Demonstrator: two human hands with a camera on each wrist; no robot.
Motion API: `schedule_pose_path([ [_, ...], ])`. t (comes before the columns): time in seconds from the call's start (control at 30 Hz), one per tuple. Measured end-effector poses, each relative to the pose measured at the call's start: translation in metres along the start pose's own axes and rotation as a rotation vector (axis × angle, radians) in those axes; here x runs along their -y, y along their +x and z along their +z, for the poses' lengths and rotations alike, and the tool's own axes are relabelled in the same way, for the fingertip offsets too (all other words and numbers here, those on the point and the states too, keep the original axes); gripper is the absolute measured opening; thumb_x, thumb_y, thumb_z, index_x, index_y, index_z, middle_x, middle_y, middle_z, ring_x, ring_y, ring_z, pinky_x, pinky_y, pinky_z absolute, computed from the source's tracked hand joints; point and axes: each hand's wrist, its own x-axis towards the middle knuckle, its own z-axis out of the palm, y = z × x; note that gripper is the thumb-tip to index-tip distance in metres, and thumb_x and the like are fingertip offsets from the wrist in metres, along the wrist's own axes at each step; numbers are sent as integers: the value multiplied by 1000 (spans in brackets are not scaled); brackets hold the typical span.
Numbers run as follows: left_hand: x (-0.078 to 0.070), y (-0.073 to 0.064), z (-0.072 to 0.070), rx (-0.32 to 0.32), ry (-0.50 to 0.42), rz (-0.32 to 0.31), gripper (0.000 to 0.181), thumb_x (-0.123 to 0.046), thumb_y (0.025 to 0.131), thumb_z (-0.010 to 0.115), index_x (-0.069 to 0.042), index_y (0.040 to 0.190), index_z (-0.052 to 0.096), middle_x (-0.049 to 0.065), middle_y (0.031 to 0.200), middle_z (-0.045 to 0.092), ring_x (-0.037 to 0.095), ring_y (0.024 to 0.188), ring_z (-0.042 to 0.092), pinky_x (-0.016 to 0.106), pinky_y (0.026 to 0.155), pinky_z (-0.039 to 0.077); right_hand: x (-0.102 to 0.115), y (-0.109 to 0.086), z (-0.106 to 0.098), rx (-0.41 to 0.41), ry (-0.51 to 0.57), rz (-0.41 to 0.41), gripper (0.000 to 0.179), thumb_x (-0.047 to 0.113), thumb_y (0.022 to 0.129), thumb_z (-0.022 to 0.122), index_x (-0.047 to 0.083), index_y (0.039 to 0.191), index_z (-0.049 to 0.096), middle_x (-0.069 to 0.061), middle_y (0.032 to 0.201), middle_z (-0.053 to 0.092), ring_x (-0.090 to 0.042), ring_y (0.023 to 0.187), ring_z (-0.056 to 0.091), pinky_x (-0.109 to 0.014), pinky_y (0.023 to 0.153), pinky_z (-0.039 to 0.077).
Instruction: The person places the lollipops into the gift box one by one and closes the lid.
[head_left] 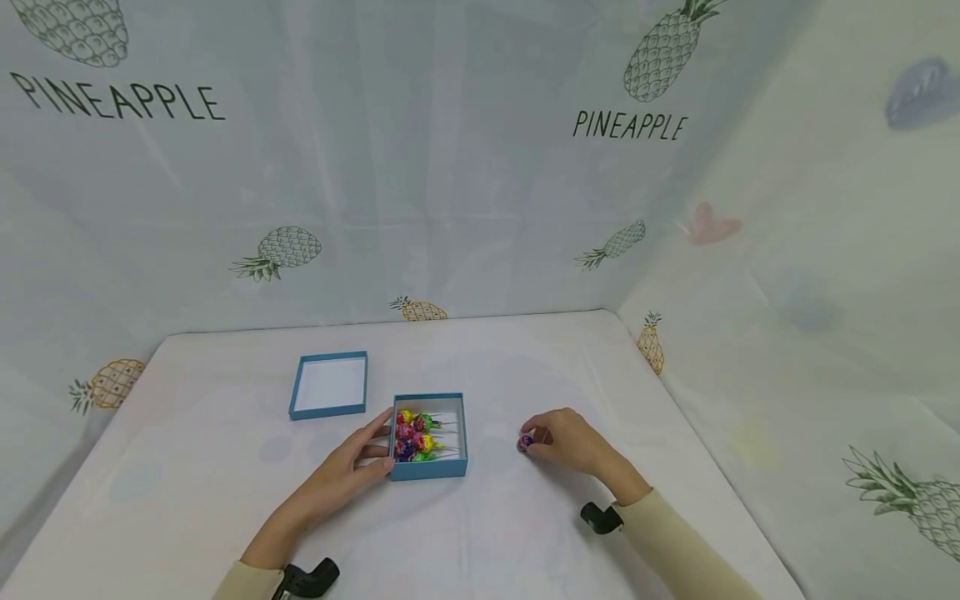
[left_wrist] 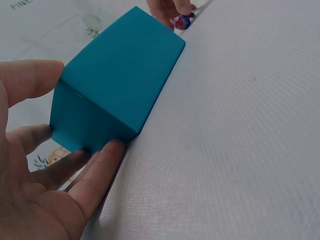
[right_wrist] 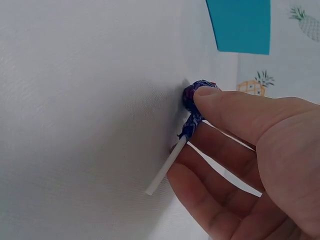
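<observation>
My left hand point(head_left: 345, 475) rests against the left side of a blue open box point(head_left: 429, 471), thumb at its near corner and fingers spread along that wall. Inside the box lie several lollipops point(head_left: 420, 435) in bright wrappers, their white sticks pointing right. To the right of the box, my right hand point(head_left: 573, 442) pinches a lollipop point(right_wrist: 192, 107) by its dark blue and red wrapped head. The white stick point(right_wrist: 165, 170) points back toward the wrist, close over the tabletop. In the left wrist view, the box's teal outer wall point(left_wrist: 125, 65) shows with straight fingers touching it.
A shallow blue lid point(head_left: 328, 385) with a white inside lies behind and to the left of the box. White cloth point(head_left: 510, 533) covers the table. A pineapple-print curtain point(head_left: 465, 167) hangs behind, and another sheet point(head_left: 810, 292) hangs along the right side.
</observation>
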Motion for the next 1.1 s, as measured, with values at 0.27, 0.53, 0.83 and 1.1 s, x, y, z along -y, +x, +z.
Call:
schedule_pose_path([
  [0.27, 0, 0, 0, -2, 5, 5, 79, -40, 103, 70, -38, 168, 27, 13, 166, 41, 28, 138, 54, 47, 112, 49, 1, 2, -3, 25, -8, -28, 15, 10, 94, 81, 12, 108, 80, 11, 86, 72, -3, 79, 63, -27, 74, 54],
  [0.53, 1, -1, -1, 0, 2, 19, 77, -39, 103, 70, -38, 168, 27, 13, 165, 41, 29, 138, 54, 47, 111, 49, 28, 11, -18, -15, -8, -75, 17, 12, 94, 82, 11, 110, 79, 10, 87, 72, -3, 77, 62, -25, 71, 54],
  [0.83, 2, -1, -2, 5, -1, 16, 78, -40, 103, 70, -39, 168, 27, 12, 165, 40, 27, 138, 54, 43, 110, 49, 81, 34, -33, -12, 49, -146, 19, 12, 95, 81, 10, 114, 78, 6, 90, 73, -8, 80, 64, -25, 71, 55],
  [1.1, 0, -2, -1, 8, -1, 15, 78, -39, 104, 69, -38, 169, 26, 12, 165, 40, 28, 137, 54, 43, 111, 48, 113, 58, -30, 14, 75, -202, 21, 15, 98, 79, 12, 118, 76, 6, 92, 74, -6, 81, 66, -24, 73, 57],
])
